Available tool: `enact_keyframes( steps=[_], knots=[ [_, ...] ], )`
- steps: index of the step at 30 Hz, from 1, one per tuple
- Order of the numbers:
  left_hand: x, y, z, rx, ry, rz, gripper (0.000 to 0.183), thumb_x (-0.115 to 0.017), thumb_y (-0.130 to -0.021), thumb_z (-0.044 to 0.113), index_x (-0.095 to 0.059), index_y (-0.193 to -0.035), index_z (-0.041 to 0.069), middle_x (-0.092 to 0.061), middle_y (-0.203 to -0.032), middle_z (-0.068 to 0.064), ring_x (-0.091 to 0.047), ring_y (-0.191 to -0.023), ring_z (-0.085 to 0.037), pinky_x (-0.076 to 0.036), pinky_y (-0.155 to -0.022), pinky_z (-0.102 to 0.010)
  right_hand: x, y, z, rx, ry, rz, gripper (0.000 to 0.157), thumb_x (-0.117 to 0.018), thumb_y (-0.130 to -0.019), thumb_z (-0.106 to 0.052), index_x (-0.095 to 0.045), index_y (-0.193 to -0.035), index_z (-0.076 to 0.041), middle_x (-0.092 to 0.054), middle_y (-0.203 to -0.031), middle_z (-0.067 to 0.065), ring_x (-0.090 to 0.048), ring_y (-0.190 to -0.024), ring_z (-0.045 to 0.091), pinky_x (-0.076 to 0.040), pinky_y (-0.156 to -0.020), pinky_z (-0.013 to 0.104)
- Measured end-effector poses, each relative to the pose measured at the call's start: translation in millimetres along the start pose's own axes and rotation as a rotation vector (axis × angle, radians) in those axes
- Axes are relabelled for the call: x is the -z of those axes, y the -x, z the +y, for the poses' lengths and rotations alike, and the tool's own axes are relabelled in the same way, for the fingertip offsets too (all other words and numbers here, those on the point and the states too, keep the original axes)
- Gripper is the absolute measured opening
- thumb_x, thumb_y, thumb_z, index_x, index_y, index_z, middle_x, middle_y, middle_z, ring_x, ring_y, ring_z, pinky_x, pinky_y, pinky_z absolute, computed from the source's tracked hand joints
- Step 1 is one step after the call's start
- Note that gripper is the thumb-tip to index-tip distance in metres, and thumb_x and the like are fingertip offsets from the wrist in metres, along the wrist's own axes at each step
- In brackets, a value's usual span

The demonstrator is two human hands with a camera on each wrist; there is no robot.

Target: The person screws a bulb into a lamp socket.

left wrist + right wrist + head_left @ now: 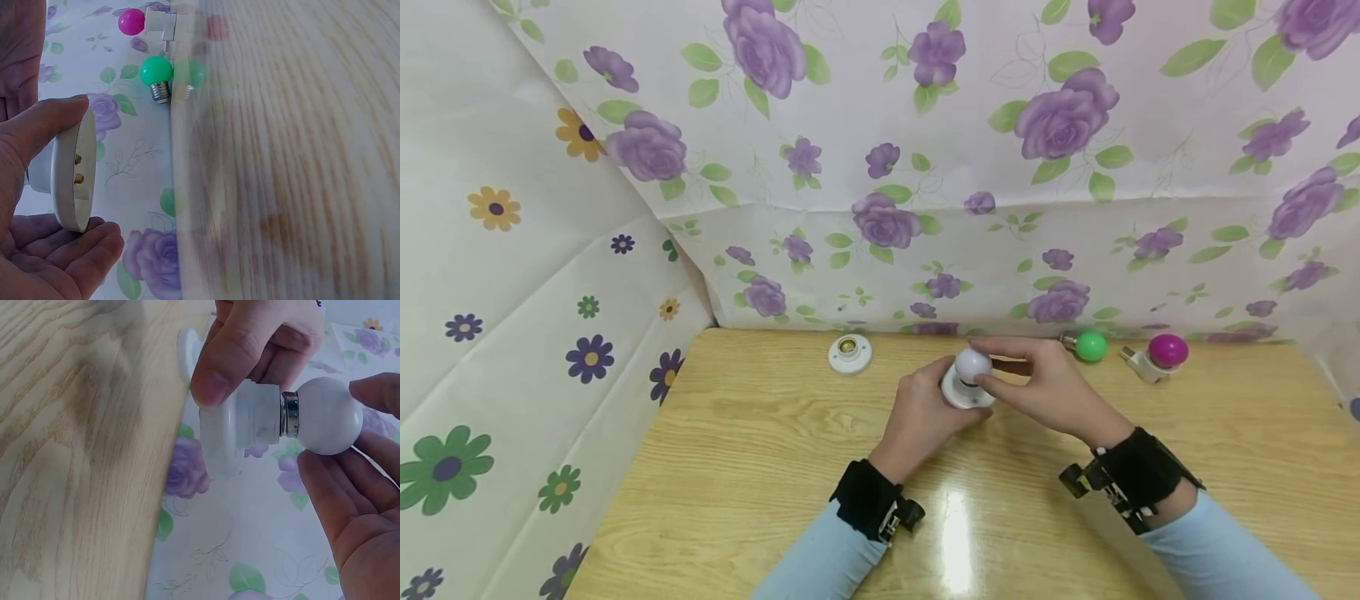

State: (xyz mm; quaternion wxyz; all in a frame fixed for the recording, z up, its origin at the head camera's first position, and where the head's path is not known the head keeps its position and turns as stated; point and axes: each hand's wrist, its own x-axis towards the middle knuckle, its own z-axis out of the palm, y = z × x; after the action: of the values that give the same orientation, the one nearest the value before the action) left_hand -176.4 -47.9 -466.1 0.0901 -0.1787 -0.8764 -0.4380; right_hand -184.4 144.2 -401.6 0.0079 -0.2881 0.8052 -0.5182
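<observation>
My left hand [925,412] grips a round white lamp holder [75,169] by its base, thumb on one side and fingers on the other. In the right wrist view, a white light bulb [328,415] sits in the mouth of that lamp holder [225,431], with a band of its metal screw cap showing. My right hand [1048,387] pinches the glass of the bulb [973,365] between thumb and fingers. Both things are held up off the table. Two brass screws show on the underside of the base in the left wrist view.
A second white lamp holder [850,354] stands at the table's back edge, left of my hands. On the right lie a green bulb [1090,346] and a magenta bulb [1168,351] in a white plug-in socket [1144,367]. Flowered sheeting [820,275] rises behind the wooden table [737,467].
</observation>
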Motion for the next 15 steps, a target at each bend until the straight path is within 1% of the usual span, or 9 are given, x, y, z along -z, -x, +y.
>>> enact_keyframes(
  steps=[1,3,7,10,15],
  knots=[
    [0.0,-0.1,0.2,0.0,0.003,0.0,0.055,-0.079,-0.069,0.042,-0.058,-0.116,0.023,-0.06,-0.102,0.012,-0.055,-0.094,0.0,-0.045,-0.075,-0.02,0.2,0.1,3.0,0.003,-0.001,0.0,0.041,-0.069,-0.084,-0.02,-0.059,-0.123,-0.013,-0.054,-0.126,-0.001,-0.052,-0.112,0.012,-0.045,-0.086,0.037],
    [0.2,-0.3,0.9,0.003,0.009,0.0,0.055,-0.079,-0.069,0.042,-0.058,-0.117,0.023,-0.06,-0.103,0.012,-0.055,-0.094,0.0,-0.045,-0.075,-0.02,0.6,0.2,1.3,0.004,-0.01,0.001,0.04,-0.069,-0.084,-0.019,-0.059,-0.123,-0.011,-0.054,-0.126,0.0,-0.052,-0.112,0.013,-0.046,-0.085,0.036],
    [0.2,-0.6,0.8,0.006,0.014,0.002,0.056,-0.078,-0.07,0.044,-0.058,-0.118,0.023,-0.061,-0.104,0.011,-0.055,-0.094,0.0,-0.046,-0.075,-0.02,0.6,0.2,-14.1,-0.015,-0.027,0.023,0.039,-0.07,-0.083,-0.015,-0.06,-0.12,-0.004,-0.056,-0.124,0.006,-0.054,-0.11,0.016,-0.047,-0.082,0.035],
    [0.2,-0.4,0.6,0.007,0.016,0.003,0.056,-0.078,-0.07,0.044,-0.058,-0.118,0.024,-0.061,-0.104,0.011,-0.055,-0.094,0.001,-0.046,-0.074,-0.02,-1.1,0.9,-21.8,-0.02,-0.04,0.062,0.038,-0.071,-0.082,-0.012,-0.061,-0.116,-0.002,-0.058,-0.119,0.009,-0.055,-0.108,0.017,-0.048,-0.079,0.034],
    [0.7,0.0,0.4,-0.001,0.009,0.016,0.056,-0.079,-0.069,0.043,-0.058,-0.117,0.023,-0.06,-0.102,0.012,-0.055,-0.093,0.0,-0.046,-0.073,-0.019,-6.6,2.3,-18.1,0.007,-0.058,0.132,0.034,-0.072,-0.08,-0.01,-0.064,-0.112,-0.001,-0.062,-0.113,0.01,-0.058,-0.103,0.021,-0.05,-0.075,0.032]
  ],
)
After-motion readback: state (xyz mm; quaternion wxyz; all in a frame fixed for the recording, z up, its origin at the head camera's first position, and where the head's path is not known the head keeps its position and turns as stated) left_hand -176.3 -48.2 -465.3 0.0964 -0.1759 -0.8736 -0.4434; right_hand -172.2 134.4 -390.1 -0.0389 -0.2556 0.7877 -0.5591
